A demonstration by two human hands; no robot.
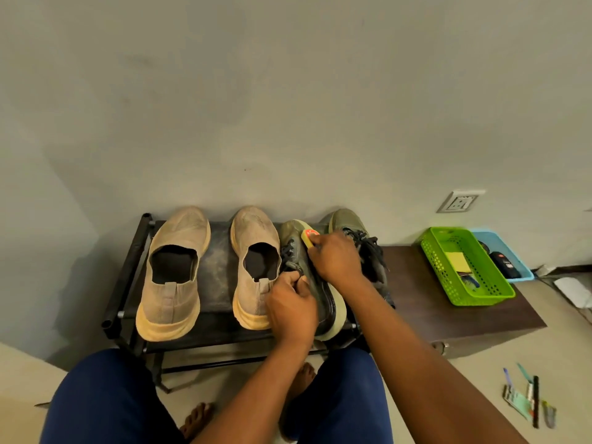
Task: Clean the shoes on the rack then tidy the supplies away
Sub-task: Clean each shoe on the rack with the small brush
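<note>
**rackwatcher:** So, from my remote feed: the left hand (290,304) is gripping the olive sneaker (307,277) near its collar and laces, fingers curled round the edge. That shoe is tilting onto its side on the black shoe rack (128,270), pale sole facing right. The right hand (336,259) is holding a yellow sponge (310,237) with an orange-red patch on it, fingers wrapped over it, and it's pressing against the sneaker's sole edge up near the toe.

**solefan22:** Where's everything else sitting?

**rackwatcher:** I'm seeing the second olive sneaker (358,241) lying just right of the hands, black laces loose, partly hiding behind the right wrist. Two tan slip-ons are standing flat on the rack's top shelf, the left tan shoe (174,274) well toward the rack's left end and the right tan shoe (254,267) touching or nearly touching the tilted sneaker. To the right, a low brown board (426,302) is carrying a green basket (499,291) with a yellow cloth or pad inside, and a blue tray (520,277) is sitting just behind it holding a dark item I can't identify. A wall socket (461,201) is showing above them. Some pens and small sticks (528,402) are lying on the floor at the lower right. The person's knees in blue trousers are framing the bottom of the view.
</note>
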